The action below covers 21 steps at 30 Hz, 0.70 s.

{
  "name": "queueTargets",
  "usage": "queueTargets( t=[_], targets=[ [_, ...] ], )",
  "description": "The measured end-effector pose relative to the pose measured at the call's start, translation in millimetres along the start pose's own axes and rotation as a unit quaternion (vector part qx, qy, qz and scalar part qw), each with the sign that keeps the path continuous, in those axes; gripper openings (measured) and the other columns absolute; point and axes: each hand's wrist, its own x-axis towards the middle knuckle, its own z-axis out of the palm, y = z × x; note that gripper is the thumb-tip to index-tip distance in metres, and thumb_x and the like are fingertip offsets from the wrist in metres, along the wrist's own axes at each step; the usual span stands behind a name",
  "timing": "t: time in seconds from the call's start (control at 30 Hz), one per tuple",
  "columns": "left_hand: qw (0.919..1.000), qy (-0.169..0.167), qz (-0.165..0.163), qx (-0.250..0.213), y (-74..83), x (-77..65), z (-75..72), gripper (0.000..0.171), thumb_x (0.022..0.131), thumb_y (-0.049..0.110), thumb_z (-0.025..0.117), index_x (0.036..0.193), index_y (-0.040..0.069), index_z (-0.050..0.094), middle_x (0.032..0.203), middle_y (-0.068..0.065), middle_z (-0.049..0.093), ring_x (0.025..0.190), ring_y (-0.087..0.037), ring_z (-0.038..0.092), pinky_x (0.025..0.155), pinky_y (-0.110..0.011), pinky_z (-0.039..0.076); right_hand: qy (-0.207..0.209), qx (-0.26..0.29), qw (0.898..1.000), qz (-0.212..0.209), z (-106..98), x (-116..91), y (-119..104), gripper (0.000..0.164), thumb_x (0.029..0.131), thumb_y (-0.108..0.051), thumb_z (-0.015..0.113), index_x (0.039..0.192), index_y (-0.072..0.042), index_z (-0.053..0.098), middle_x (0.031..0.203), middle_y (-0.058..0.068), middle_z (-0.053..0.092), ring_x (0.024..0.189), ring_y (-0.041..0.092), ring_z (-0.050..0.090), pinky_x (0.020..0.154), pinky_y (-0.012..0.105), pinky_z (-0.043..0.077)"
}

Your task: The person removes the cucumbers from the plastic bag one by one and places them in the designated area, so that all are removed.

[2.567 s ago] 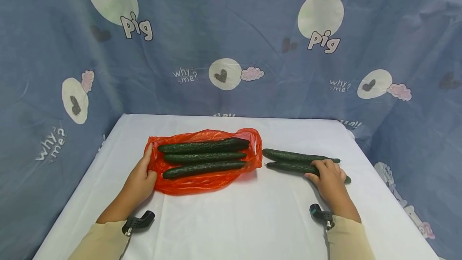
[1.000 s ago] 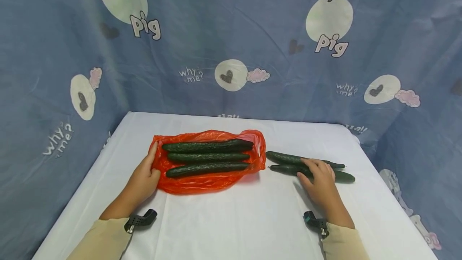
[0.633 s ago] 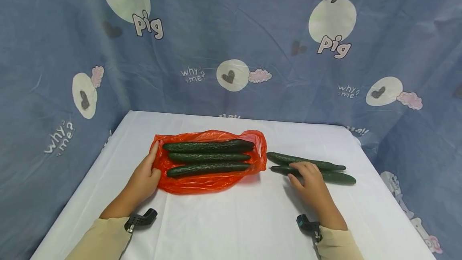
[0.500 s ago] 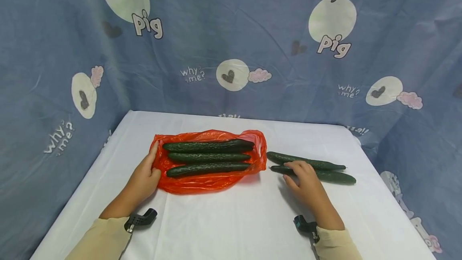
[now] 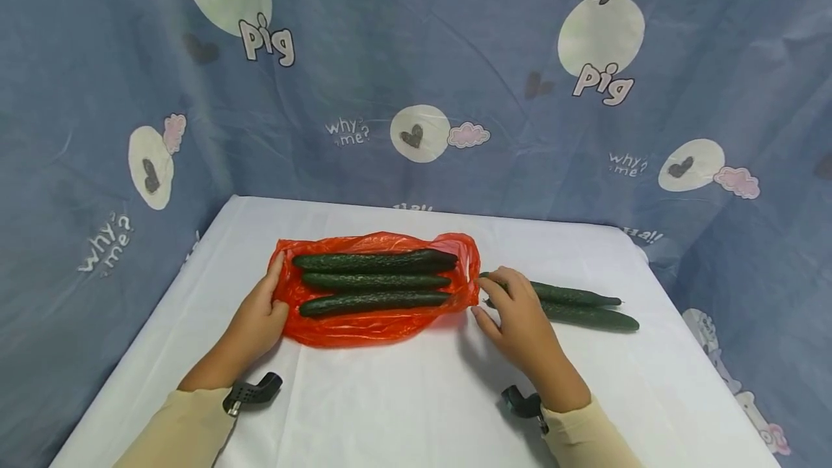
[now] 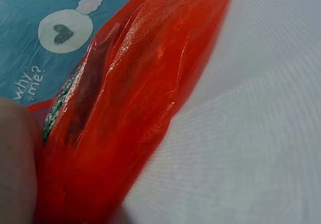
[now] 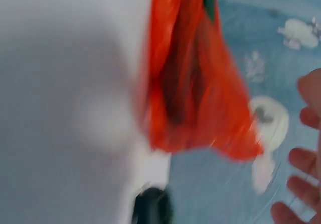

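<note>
A red plastic bag (image 5: 377, 334) lies spread on the table, three dark green cucumbers side by side in its mouth: far (image 5: 373, 262), middle (image 5: 377, 282) and near (image 5: 373, 304). My left hand (image 5: 255, 320) grips the bag's left edge, some fingers hidden behind the plastic. Green skin shows beside the bag's red folds (image 6: 135, 98) in the left wrist view. At the bag's right end hovers my right hand (image 5: 520, 316), fingers loosely spread and holding nothing. It partly covers the left ends of two more cucumbers, a far one (image 5: 578, 296) and a near one (image 5: 594, 317).
A white cloth (image 5: 390, 410) covers the table. Behind and at the sides hangs a blue printed curtain (image 5: 325, 78). Each wrist carries a small black camera mount, one on the left (image 5: 253, 392) and one on the right (image 5: 520, 403).
My right hand has left the two cucumbers on the right, which it touched earlier, and moved left to the bag's right end. The left hand keeps its grip in the same place.
</note>
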Motion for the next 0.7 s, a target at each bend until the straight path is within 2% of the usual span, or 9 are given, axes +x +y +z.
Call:
queueTargets(
  t=[0.13,0.3,0.47,0.7],
  targets=[
    [1.0000,0.002,0.008,-0.001,1.0,2.0,-0.4,0.091,0.095,-0.006,0.042,0.170,0.025,0.001,0.173,-0.022,0.017,0.156,-0.049,0.021,0.120,-0.071,0.025,-0.017,0.006,1.000,-0.012,1.6,15.4,-16.0,0.051,0.093,-0.030,0.077,0.140,-0.015,0.063,0.135,0.011,0.057,0.137,0.037,0.044,0.114,0.058,0.045],
    [1.0000,0.002,0.008,-0.002,0.5,1.8,-1.0,0.092,0.094,-0.006,0.042,0.170,0.025,0.001,0.173,-0.021,0.017,0.156,-0.049,0.021,0.120,-0.070,0.025,-0.060,0.014,0.998,-0.015,8.8,32.0,-28.9,0.054,0.095,-0.034,0.076,0.144,-0.016,0.060,0.139,0.008,0.058,0.135,0.031,0.050,0.115,0.053,0.046],
    [1.0000,0.000,-0.003,-0.001,-1.2,-1.1,-2.0,0.089,0.096,-0.004,0.042,0.170,0.026,0.002,0.173,-0.021,0.017,0.156,-0.049,0.021,0.120,-0.071,0.026,-0.108,-0.005,0.994,-0.014,19.1,47.1,-35.8,0.054,0.098,-0.039,0.071,0.146,-0.017,0.058,0.140,0.002,0.059,0.137,0.025,0.051,0.120,0.048,0.043],
    [1.0000,-0.005,-0.002,-0.001,-2.4,-1.9,-1.0,0.089,0.097,-0.003,0.042,0.170,0.027,0.002,0.174,-0.019,0.017,0.157,-0.047,0.021,0.121,-0.070,0.025,-0.154,-0.021,0.988,0.001,32.2,62.4,-45.4,0.055,0.100,-0.044,0.068,0.146,-0.016,0.059,0.143,0.002,0.060,0.140,0.022,0.051,0.119,0.045,0.045]
  ],
)
